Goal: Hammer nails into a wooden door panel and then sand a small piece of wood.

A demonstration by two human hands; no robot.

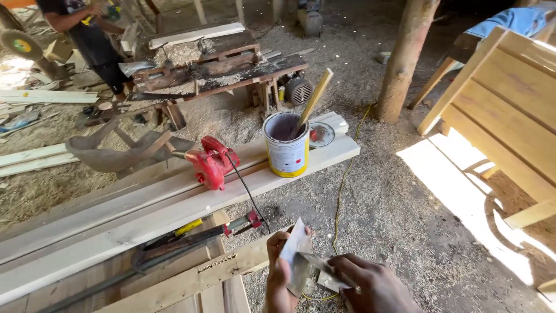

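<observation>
Sawdust floor; white-yellow paint can [287,148] on plank [174,211]; both hands [278,278] hold scrapers [298,261].

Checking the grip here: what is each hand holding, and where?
Left hand pinches a pale flat scraper by its lower edge; right hand grips a grey metal putty knife at its handle end.

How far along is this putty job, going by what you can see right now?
Done: the can is open with a stir stick in it. In hand: the left hand and right hand hold two scrapers together. Left: the planks look bare.
</observation>
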